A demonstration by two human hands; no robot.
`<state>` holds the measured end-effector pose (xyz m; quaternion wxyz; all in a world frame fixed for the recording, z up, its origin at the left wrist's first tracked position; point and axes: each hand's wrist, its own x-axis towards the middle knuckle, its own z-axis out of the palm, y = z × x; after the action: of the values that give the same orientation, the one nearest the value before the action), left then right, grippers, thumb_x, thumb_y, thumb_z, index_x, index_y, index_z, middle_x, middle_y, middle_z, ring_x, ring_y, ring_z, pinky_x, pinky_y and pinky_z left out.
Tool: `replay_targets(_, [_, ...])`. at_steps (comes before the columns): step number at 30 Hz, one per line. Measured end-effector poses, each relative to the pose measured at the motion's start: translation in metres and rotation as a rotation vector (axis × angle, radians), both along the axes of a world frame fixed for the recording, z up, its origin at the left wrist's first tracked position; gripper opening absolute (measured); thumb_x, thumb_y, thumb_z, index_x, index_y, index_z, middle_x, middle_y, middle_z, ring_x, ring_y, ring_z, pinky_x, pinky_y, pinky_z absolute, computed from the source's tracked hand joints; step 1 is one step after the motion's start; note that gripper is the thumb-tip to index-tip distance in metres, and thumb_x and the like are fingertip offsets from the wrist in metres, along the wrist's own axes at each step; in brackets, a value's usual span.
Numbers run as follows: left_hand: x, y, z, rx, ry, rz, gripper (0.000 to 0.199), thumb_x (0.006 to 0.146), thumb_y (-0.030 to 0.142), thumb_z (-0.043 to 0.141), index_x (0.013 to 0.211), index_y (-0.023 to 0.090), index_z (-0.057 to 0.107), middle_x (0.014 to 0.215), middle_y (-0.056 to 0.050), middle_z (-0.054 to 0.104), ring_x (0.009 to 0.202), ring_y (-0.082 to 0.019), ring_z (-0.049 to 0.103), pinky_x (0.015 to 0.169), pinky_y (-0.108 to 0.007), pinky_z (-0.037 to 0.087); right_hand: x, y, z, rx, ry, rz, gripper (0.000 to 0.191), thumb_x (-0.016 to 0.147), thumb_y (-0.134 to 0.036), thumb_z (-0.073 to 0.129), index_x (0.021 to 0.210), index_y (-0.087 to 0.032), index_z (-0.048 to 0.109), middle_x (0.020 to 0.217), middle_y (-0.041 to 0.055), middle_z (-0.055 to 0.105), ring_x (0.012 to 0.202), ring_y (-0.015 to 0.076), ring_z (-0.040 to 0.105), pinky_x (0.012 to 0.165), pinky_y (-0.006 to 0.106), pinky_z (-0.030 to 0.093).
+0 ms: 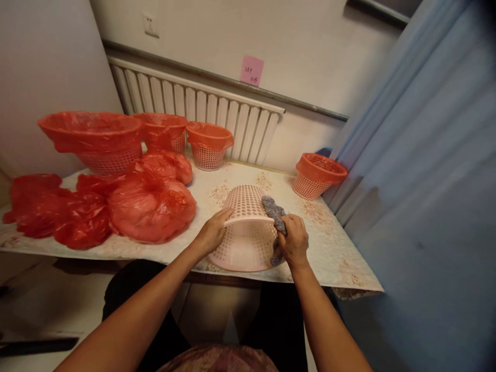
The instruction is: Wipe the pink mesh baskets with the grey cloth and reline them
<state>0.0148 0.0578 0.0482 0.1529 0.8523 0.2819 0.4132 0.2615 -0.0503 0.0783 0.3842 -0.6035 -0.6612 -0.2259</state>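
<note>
A pale pink perforated plastic basket (248,201) lies tipped on its side at the table's front edge, its mouth facing me. My left hand (213,232) is closed on the left part of its rim, the thumb along the upper edge. At the right of the rim, my right hand (295,237) grips a grey cloth (273,211). Part of the cloth lies against the outside of the basket and part hangs inside the mouth. The fingertips of my right hand are partly hidden by the cloth.
Several baskets lined with red bags, including a large one (91,132) and a small one (209,144), stand back left. Red plastic bags (151,209) lie on the left of the table (329,258). Another lined basket (315,175) stands right, beside a blue curtain (418,170). A radiator (201,103) is behind.
</note>
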Motion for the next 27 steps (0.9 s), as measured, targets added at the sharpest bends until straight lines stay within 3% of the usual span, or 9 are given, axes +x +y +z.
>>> replay_targets(9, [-0.004,0.0,-0.003,-0.019,-0.037,0.015,0.056,0.076,0.005,0.042,0.131,0.014,0.049,0.133,-0.011,0.055,0.125,-0.021,0.05,0.106,-0.045,0.04,0.014,-0.002,-0.042,0.133,0.219,-0.053,0.01,0.085,-0.023,0.049,0.093,-0.02,0.054,0.092,0.0056,0.054,0.092,0.0214,0.049,0.083,0.037,0.042])
replay_targets(21, [-0.009,0.002,-0.009,-0.04,-0.046,0.032,0.051,0.079,0.007,0.041,0.129,0.013,0.05,0.133,-0.012,0.055,0.124,-0.021,0.05,0.107,-0.044,0.04,0.016,-0.009,-0.122,0.209,0.555,-0.297,0.032,0.085,-0.042,0.051,0.101,-0.015,0.055,0.091,0.0081,0.058,0.09,0.0226,0.055,0.079,0.034,0.043])
replay_targets(24, [-0.011,0.004,-0.011,-0.061,-0.07,0.041,0.049,0.079,0.01,0.041,0.127,0.013,0.052,0.133,-0.012,0.056,0.124,-0.021,0.051,0.107,-0.044,0.039,0.012,-0.008,-0.125,0.206,0.574,-0.306,0.033,0.085,-0.042,0.051,0.102,-0.014,0.055,0.092,0.0092,0.058,0.09,0.0231,0.055,0.079,0.034,0.043])
replay_targets(27, [-0.02,0.006,-0.017,-0.133,-0.129,0.081,0.046,0.08,0.014,0.041,0.124,0.011,0.055,0.13,-0.012,0.058,0.121,-0.021,0.053,0.107,-0.042,0.039,0.008,-0.005,-0.108,0.174,0.565,-0.262,0.028,0.085,-0.04,0.052,0.1,-0.017,0.056,0.091,0.0071,0.058,0.089,0.0216,0.055,0.08,0.033,0.043])
